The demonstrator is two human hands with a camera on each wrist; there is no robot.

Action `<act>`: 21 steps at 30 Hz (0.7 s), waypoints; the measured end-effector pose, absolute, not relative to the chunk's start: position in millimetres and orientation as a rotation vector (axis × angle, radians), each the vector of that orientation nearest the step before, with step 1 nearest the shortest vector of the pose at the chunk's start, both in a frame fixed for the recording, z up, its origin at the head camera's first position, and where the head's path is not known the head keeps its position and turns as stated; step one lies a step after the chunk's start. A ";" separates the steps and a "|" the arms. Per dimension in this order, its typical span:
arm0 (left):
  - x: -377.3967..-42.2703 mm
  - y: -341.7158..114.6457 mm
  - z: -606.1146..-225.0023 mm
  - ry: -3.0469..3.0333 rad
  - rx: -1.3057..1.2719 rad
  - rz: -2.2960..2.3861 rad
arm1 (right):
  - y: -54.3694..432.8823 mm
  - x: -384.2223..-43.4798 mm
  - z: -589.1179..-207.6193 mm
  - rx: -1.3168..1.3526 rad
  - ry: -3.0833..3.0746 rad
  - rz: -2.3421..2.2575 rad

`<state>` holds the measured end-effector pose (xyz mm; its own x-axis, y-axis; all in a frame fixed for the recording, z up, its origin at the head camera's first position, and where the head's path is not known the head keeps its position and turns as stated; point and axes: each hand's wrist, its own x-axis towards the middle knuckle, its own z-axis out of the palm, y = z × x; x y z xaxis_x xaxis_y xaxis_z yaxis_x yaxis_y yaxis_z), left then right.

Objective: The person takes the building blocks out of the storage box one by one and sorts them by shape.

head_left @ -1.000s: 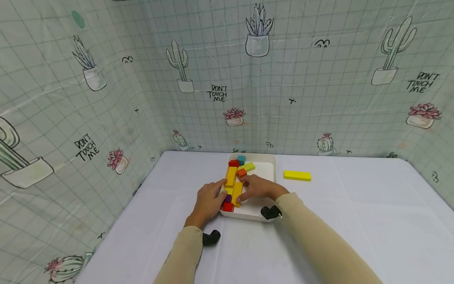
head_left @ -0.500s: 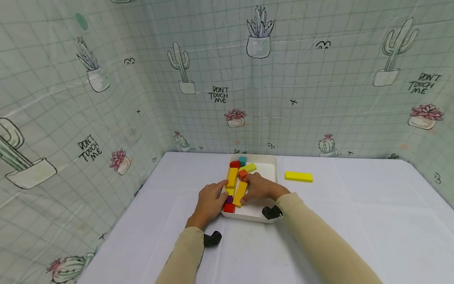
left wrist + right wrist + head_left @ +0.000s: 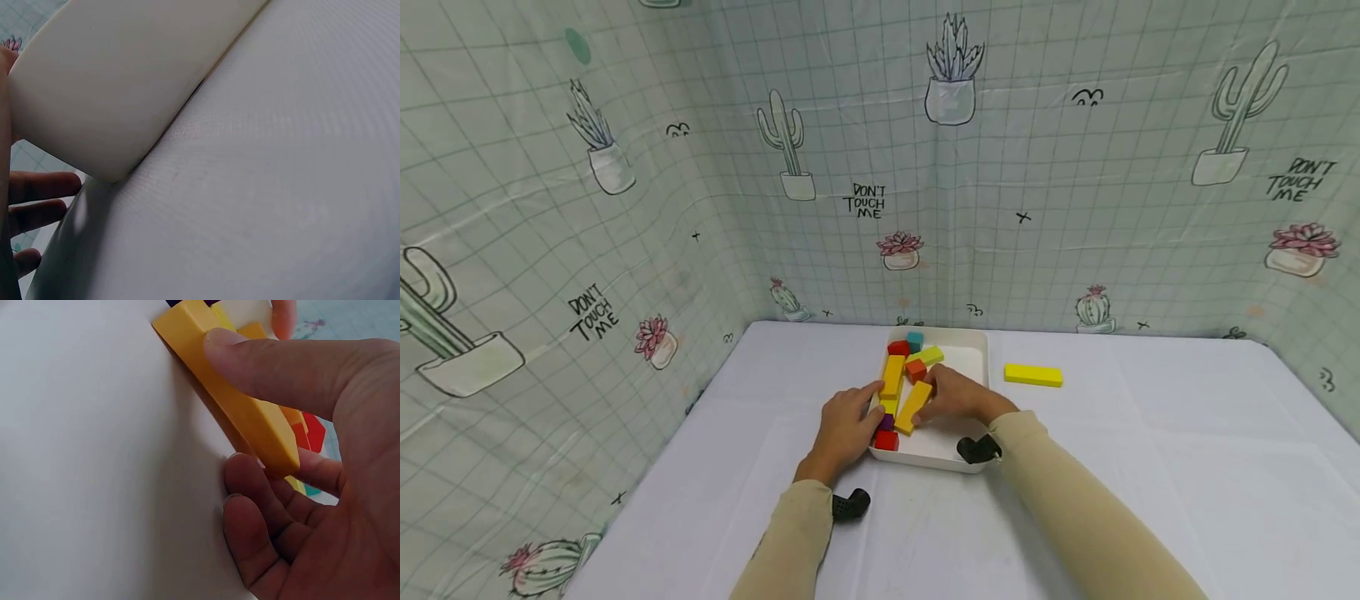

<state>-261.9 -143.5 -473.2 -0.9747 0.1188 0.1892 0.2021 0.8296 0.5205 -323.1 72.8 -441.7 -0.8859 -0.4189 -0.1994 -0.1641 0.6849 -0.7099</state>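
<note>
My right hand pinches a long yellow-orange block over the white tray. In the right wrist view the thumb lies along one face of this tilted block, with curled fingers at its lower end. My left hand rests at the tray's left rim, thumb and index finger reaching over it. Several loosely extended fingers show past the tray's outer wall in the left wrist view. Along the tray's left side lie another yellow-orange block, a purple block and a red cube.
Toward the tray's far end are an orange-red cube, a lime-yellow block, a red block and a teal cube. A long yellow block lies on the white-covered table, right of the tray.
My right hand has shifted slightly right with the yellow-orange block, drawing it away from the left row and tilting it. The left hand stays at the rim. The view has shifted a little.
</note>
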 end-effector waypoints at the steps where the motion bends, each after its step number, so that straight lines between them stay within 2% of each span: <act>1: -261.8 -143.6 -473.2 -2.860 -0.253 -0.841 | 73.0 -322.6 -441.4 -0.465 2.551 -1.034; 10: -261.1 -143.7 -473.2 -2.856 -0.261 -0.846 | 77.0 -324.5 -445.5 -0.512 2.546 -1.053; 21: -262.3 -143.4 -476.8 -2.858 -0.265 -0.821 | 84.8 -326.1 -446.9 -0.517 2.430 -1.297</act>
<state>-262.3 -143.4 -476.8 -0.9721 0.1259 0.1979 0.2117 0.8341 0.5094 -326.1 84.8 -446.9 -0.8769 -0.4648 -0.1224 -0.1571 0.5177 -0.8410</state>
